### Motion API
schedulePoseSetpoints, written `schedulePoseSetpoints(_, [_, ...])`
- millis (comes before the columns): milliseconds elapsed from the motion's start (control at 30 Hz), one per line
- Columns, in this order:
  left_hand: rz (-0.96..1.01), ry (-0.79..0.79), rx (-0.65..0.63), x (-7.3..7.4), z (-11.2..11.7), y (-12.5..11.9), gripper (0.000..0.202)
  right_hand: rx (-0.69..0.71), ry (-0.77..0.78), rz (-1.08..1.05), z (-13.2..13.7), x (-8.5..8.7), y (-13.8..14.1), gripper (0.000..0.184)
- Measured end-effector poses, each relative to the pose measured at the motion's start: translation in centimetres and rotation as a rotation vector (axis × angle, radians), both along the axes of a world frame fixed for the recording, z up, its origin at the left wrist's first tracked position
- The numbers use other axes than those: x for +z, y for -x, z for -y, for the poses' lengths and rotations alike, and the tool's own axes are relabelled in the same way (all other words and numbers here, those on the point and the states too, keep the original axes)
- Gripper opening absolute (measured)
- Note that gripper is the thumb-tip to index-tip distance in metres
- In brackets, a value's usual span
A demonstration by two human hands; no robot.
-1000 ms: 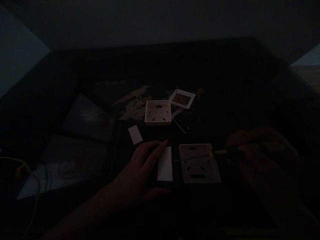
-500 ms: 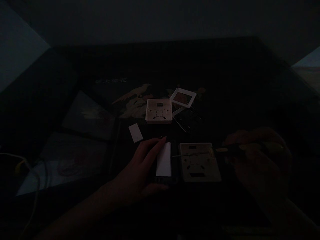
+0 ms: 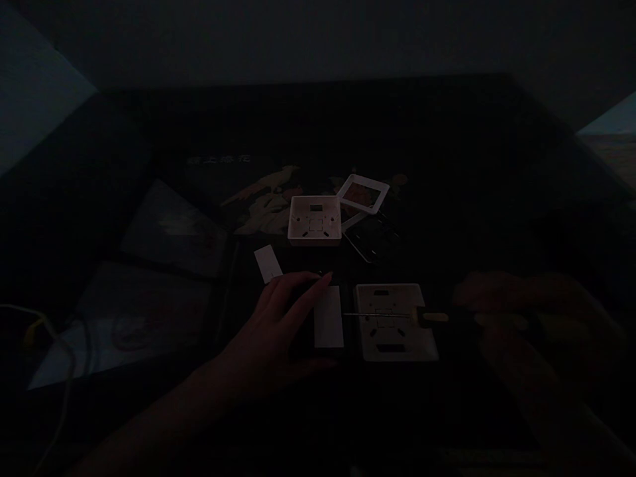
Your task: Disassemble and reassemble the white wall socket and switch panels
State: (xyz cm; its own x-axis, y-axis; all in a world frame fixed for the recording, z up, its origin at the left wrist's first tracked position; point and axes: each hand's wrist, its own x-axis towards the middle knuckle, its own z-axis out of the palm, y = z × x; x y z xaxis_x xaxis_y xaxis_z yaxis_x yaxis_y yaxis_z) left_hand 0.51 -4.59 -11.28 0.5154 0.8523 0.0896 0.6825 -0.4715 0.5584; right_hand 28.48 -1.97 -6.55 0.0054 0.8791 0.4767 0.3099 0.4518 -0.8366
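Observation:
The picture is very dark. My left hand (image 3: 278,324) grips a dark-framed wall switch (image 3: 328,317) with one white rocker panel, thumb on the near side and fingers on the far side. My right hand (image 3: 527,331), dim and blurred, is closed around the handle of a screwdriver (image 3: 426,317) lying nearly level. Its thin shaft passes over a white mounting box (image 3: 397,344), and the tip meets or almost meets the panel's right edge; contact cannot be made out. A loose white rocker panel (image 3: 267,262) lies just beyond my left hand.
Farther back stand a second mounting box (image 3: 315,228), a white rectangular frame (image 3: 373,180) and a dark plate (image 3: 368,242) leaning together. The dark tabletop (image 3: 447,165) bears a painted bird and flowers. A pale cable (image 3: 72,361) hangs at the left.
My right hand has shifted right and the screwdriver lies more level. The white panel under my left hand has turned slightly and moved a little right.

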Motion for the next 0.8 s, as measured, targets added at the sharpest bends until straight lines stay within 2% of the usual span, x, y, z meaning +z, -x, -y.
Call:
schedulePoseSetpoints(100, [0.043, 0.004, 0.001, 0.1, 0.1, 0.1, 0.101, 0.022, -0.015, -0.066, -0.5, -0.3, 0.0, 0.013])
schedulePoseSetpoints(233, [0.103, 0.019, -0.007, 0.2, 0.1, 0.1, 0.097, 0.057, 0.073, -0.242, -1.0, -0.9, 0.3, 0.006])
schedulePoseSetpoints(333, [0.137, 0.036, 0.017, 0.3, 0.3, 0.1, 0.094, 0.131, 0.135, -0.396, -1.0, -1.2, 0.7, 0.008])
schedulePoseSetpoints(400, [0.152, 0.061, 0.041, 0.3, 0.3, 0.0, 0.092, 0.132, 0.159, -0.443, -1.0, -1.3, 0.8, 0.01])
schedulePoseSetpoints(533, [0.218, 0.166, 0.065, 0.3, 0.4, 0.1, 0.091, 0.115, 0.151, -0.473, -1.0, -1.7, 1.1, 0.008])
schedulePoseSetpoints(667, [0.323, 0.276, -0.009, 0.1, 0.4, 0.4, 0.088, 0.092, 0.068, -0.452, -1.0, -2.0, 1.4, 0.01])
schedulePoseSetpoints(800, [0.37, 0.347, -0.043, -0.1, 0.3, 0.4, 0.086, 0.013, 0.035, -0.327, -1.0, -1.4, 1.1, 0.016])
